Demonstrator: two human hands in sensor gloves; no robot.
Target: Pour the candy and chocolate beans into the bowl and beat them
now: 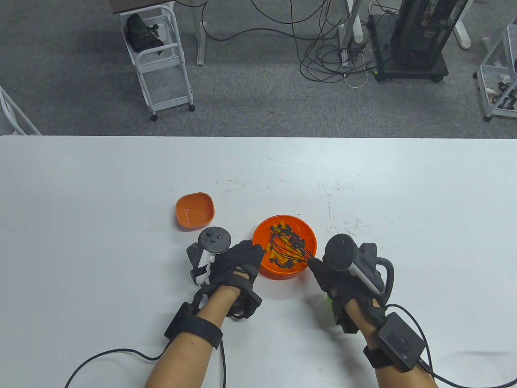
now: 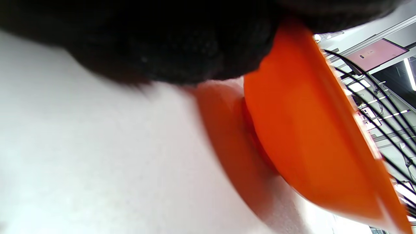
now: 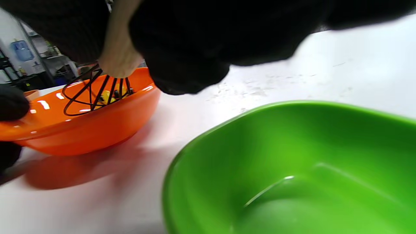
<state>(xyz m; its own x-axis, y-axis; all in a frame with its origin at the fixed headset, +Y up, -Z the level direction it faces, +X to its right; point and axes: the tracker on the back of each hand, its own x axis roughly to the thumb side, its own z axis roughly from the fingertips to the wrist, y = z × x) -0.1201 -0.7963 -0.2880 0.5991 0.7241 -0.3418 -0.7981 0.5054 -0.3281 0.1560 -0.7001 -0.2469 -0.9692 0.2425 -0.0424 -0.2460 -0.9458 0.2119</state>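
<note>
An orange round bowl (image 1: 303,234) sits mid-table, filled with yellow candy (image 1: 278,245) and dark chocolate beans (image 1: 298,241). A black wire whisk (image 1: 288,247) lies inside it among the sweets. My right hand (image 1: 323,270) grips the whisk's handle at the bowl's near right rim. The whisk wires (image 3: 94,92) and the bowl (image 3: 97,126) show in the right wrist view too. My left hand (image 1: 250,252) holds the bowl's left rim with curled fingers; the bowl's outer wall (image 2: 299,130) fills the left wrist view.
An empty small orange square dish (image 1: 195,210) stands left of the bowl. An empty green dish (image 3: 292,169) sits under my right hand, only a sliver (image 1: 330,298) visible from above. A white cart (image 1: 159,60) and cables lie beyond the table's far edge.
</note>
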